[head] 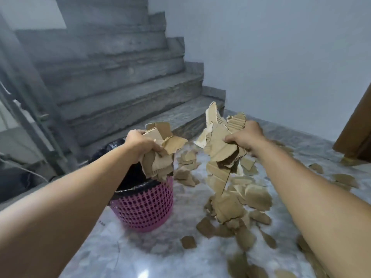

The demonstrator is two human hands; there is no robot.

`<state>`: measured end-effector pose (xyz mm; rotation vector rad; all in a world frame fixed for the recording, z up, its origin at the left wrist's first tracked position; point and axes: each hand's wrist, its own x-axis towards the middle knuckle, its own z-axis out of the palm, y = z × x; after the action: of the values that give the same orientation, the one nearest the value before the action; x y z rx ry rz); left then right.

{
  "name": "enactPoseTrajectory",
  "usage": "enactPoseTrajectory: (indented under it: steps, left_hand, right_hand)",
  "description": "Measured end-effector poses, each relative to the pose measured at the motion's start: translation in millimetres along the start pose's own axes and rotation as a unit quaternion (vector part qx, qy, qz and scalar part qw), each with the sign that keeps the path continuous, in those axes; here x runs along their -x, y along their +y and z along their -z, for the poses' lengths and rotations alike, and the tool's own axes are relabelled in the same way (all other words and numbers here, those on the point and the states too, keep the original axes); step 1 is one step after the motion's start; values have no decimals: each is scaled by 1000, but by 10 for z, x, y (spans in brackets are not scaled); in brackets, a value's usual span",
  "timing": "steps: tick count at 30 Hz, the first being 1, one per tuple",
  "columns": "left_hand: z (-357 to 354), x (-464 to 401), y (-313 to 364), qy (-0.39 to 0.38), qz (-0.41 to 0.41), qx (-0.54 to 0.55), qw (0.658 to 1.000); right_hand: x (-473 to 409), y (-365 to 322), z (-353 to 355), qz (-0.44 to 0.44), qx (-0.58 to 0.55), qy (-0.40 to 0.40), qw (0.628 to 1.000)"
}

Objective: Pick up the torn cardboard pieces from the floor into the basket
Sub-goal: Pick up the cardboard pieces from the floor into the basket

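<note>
My left hand grips a bunch of torn brown cardboard pieces right above the pink lattice basket, which is lined with a black bag. To the right of the basket, my right hand holds a bigger bunch of cardboard pieces raised over the floor. Several loose pieces lie scattered on the marble floor below and beyond the right hand.
A grey stone staircase rises behind the basket. A metal railing stands on the left. A white wall runs along the back, and a brown wooden door sits at the right edge. More scraps reach toward it.
</note>
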<state>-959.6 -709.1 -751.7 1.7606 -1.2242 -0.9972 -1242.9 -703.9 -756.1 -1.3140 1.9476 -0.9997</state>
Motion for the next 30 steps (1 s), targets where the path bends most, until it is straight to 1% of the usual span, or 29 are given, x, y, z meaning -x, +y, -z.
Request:
enactPoseTrajectory:
  steps: [4, 7, 9, 12, 15, 18, 20, 22, 24, 27, 30]
  left_hand:
    - [607, -213, -27, 43, -3, -9, 999]
    - [957, -436, -121, 74, 7, -9, 997]
    - [1110, -583, -210, 87, 16, -2, 996]
    - [1231, -813, -425, 92, 29, 10, 995]
    - [1175, -970, -713, 85, 28, -29, 996]
    - [1053, -1016, -995, 29, 55, -55, 997]
    - [989, -1010, -1118, -4, 76, -62, 995]
    - [933, -998, -1188, -18, 77, -67, 995]
    - [866, -965, -1195, -12, 66, -79, 995]
    - [700, -858, -1125, -10, 39, -106, 994]
    - [452, -732, -977, -32, 10, -107, 994]
  right_hand:
    - [-22, -685, -460, 45, -18, -26, 998]
    - [-68, -1073, -883, 71, -52, -50, 995]
    - [-96, -1234, -1196, 73, -67, -65, 993]
    - [-120, -1297, -1732, 64, -87, -83, 991]
    - [-115, -1126, -2172, 58, -68, -86, 992]
    - [-62, -875, -2425, 56, -50, -131, 988]
    - [-73, -715, -2488, 40, -37, -124, 991]
    - [-99, -595, -2459, 28, -46, -107, 993]
    - [-136, -478, -2350, 13, -66, -91, 994]
    - [-83, -296, -2039, 1, -86, -88, 992]
    - [-10, -34, -1682, -13, -77, -93, 993]
